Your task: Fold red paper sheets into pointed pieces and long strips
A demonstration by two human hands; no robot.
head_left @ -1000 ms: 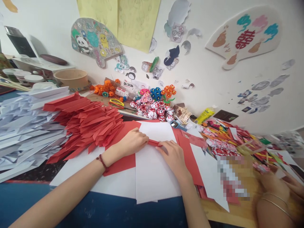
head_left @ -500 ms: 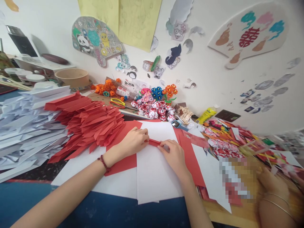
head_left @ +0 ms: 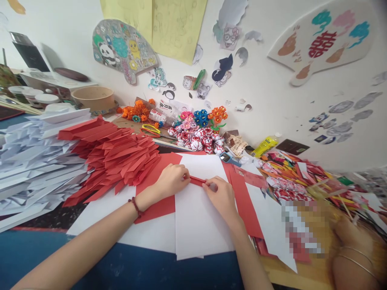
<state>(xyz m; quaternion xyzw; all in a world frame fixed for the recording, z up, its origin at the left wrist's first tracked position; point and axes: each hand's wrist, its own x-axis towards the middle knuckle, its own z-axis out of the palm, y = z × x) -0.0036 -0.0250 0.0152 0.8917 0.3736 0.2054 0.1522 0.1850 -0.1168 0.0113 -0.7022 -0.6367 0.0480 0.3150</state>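
A narrow folded strip of red paper (head_left: 197, 181) is stretched between my two hands, just over the white sheets (head_left: 202, 225). My left hand (head_left: 173, 179) pinches its left end, fingers closed. At the other end, my right hand (head_left: 220, 194) grips it between thumb and fingertips. Beneath my left wrist lies a red sheet (head_left: 157, 205). More red paper (head_left: 246, 207) lies to the right of my right hand. A heap of folded red strips (head_left: 117, 157) rests left of my hands, beside a bigger heap of folded white strips (head_left: 39, 161).
Behind the sheets sit red-and-white paper flowers (head_left: 196, 139), a blue watch (head_left: 228, 158) and a yellow bottle (head_left: 266, 146). A bowl (head_left: 93, 98) stands at the back left. At the right edge, another person's hand (head_left: 353, 231) is near coloured paper pieces, partly blurred.
My hands stay in nearly the same place, still holding the red strip. The view has shifted very slightly. The other person's hand at the right has moved a little.
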